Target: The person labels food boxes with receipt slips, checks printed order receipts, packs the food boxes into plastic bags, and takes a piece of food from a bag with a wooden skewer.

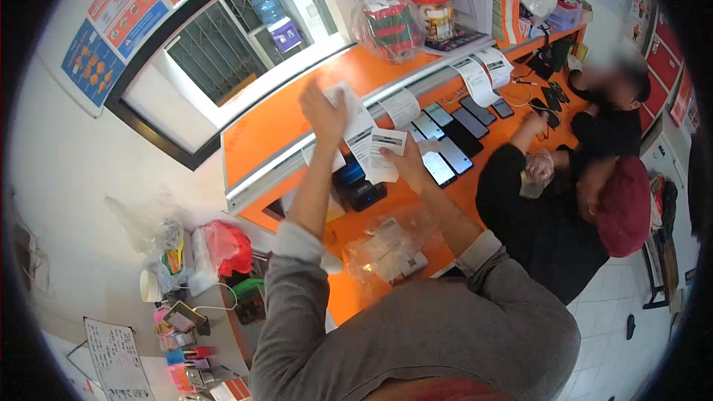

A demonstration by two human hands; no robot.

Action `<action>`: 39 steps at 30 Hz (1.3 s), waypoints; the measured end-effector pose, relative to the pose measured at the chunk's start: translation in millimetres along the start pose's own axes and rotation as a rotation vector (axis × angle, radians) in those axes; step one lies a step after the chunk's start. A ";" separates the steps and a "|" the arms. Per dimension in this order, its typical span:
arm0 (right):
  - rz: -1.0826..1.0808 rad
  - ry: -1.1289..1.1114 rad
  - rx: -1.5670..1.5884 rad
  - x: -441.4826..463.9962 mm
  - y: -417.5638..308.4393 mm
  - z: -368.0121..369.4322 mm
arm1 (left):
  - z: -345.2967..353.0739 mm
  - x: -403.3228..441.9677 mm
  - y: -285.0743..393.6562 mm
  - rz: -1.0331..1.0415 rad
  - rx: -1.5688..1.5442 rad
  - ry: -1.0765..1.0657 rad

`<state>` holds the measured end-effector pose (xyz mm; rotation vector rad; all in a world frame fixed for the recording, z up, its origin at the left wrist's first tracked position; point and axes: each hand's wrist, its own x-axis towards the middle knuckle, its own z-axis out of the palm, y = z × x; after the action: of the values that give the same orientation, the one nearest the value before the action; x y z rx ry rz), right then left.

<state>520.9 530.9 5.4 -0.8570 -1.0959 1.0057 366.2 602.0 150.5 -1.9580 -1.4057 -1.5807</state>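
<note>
L hand, blurred, grips long white printed paper strip high, prob. so it hangs w/o creasing; R hand pinches short white printed paper slip above orange counter, print visible.

White walls with food posters surrounded a dark-framed window above the orange worktop, while red lockers stood at the far side and pale tiles covered the brightly lit floor.

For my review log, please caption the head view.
Left hand at a long slip, right hand holding a shorter slip, above an orange counter with phones.
</note>
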 end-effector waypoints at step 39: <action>0.369 -0.195 -0.092 -24.7 -54.6 -20.5 | -93.3 -158.2 73.1 0.328 -0.063 -0.604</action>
<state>548.9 488.7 43.3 -1.0781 -1.1793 1.3764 376.8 419.3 75.5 -2.6775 -1.1252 -0.9357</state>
